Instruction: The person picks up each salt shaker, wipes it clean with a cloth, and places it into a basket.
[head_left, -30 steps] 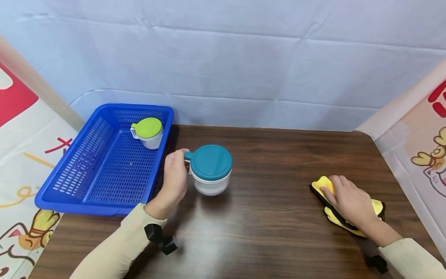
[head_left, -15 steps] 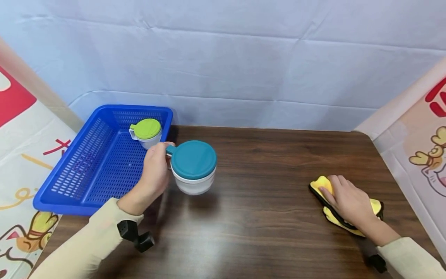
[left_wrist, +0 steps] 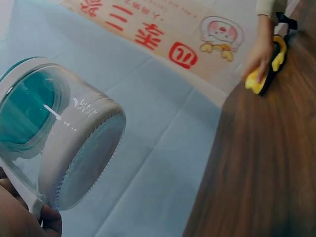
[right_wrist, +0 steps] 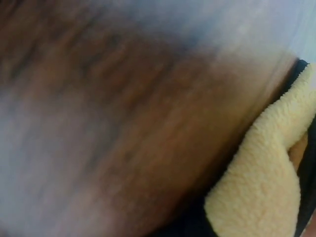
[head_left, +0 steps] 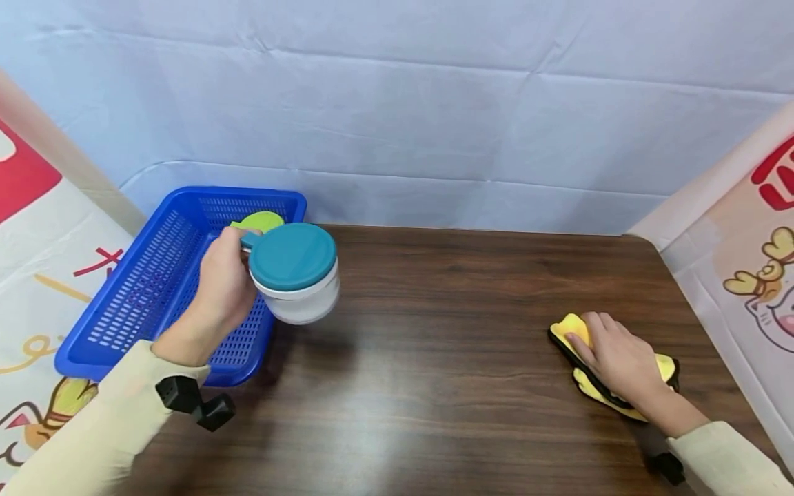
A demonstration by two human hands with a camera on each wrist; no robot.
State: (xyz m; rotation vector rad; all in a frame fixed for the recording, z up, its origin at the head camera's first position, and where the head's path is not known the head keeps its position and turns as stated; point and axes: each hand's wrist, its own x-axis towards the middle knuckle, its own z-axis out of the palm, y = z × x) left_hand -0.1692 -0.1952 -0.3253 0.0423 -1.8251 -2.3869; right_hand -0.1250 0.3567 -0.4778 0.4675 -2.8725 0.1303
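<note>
My left hand point(head_left: 226, 286) grips the handle of a lidded seasoning jar point(head_left: 294, 258), held up above the table at the basket's right edge. Its lid is flat and teal; in the left wrist view the jar point(left_wrist: 81, 133) shows a clear body and a ridged base. Far to the right, my right hand point(head_left: 620, 358) holds a bunched yellow cloth point(head_left: 573, 327) with black edging against the table. Fluffy pile shows on the cloth point(right_wrist: 256, 187) in the right wrist view, where most of the hand is out of sight.
A blue perforated basket point(head_left: 298, 196) stands at the table's left. Inside its far right corner is a second jar with a lime-green lid point(head_left: 263, 220), partly hidden by the left hand and teal-lidded jar. A pale sheet point(head_left: 397, 117) hangs behind the wooden table point(head_left: 459, 331).
My left hand has carried the teal-lidded jar leftward and upward, from over the table to the basket's right edge. The right hand and cloth have stayed in place.
</note>
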